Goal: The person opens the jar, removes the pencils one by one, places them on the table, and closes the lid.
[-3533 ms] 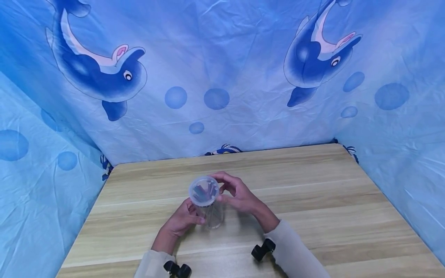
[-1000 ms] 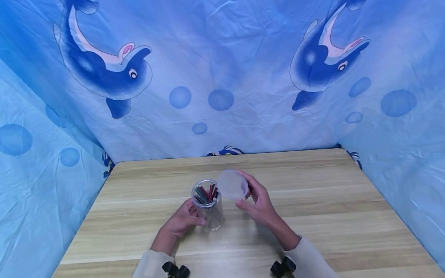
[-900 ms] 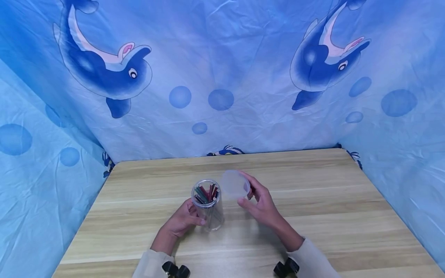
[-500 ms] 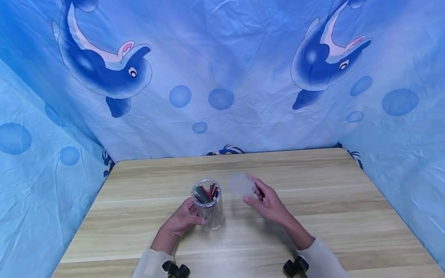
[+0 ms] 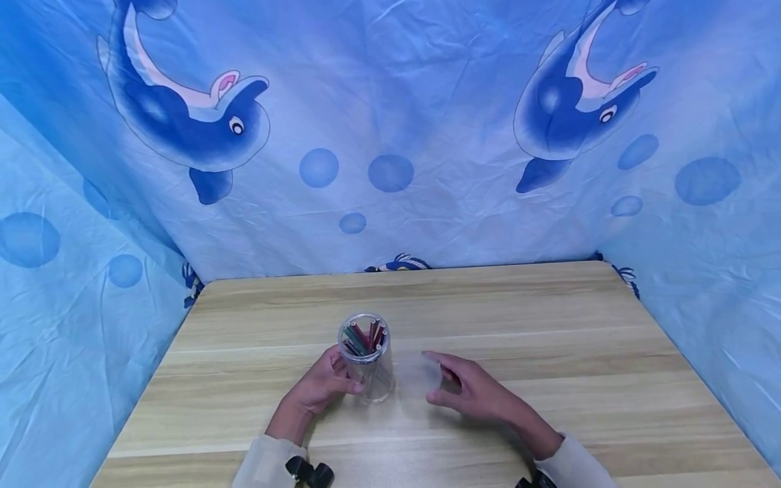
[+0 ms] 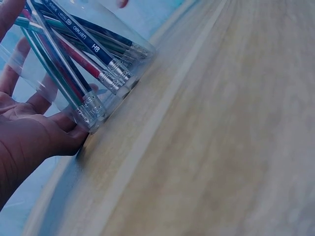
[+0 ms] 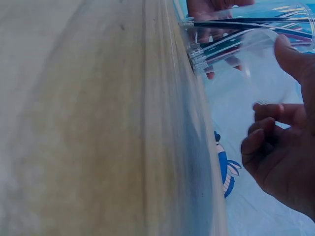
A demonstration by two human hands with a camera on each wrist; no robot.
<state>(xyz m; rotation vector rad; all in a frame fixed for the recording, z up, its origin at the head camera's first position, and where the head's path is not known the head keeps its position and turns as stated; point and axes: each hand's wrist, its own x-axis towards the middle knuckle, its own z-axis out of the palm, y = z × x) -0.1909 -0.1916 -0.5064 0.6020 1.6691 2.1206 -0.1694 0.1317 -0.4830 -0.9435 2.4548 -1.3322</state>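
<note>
An uncovered see-through plastic jar (image 5: 378, 379) stands upright on the wooden table. My left hand (image 5: 326, 383) grips its left side, thumb across the front. Inside, several pencils (image 5: 365, 337) in green, red and dark blue lean together; the left wrist view shows the pencils (image 6: 78, 49) with their eraser ends at the bottom. To the right of the jar, my right hand (image 5: 472, 388) pinches a round translucent lid (image 5: 417, 378) by its edge between thumb and fingers. The lid is blurred in the head view; in the right wrist view the lid (image 7: 263, 64) overlaps the jar.
The wooden table (image 5: 549, 325) stretches to both sides and behind the hands. A blue curtain (image 5: 390, 102) printed with dolphins hangs along its back and side edges. Black camera mounts (image 5: 309, 472) sit on the wrists.
My right hand first held the lid at the jar's top, then took it off to the right and has now lowered it towards the table. My left hand stays on the jar.
</note>
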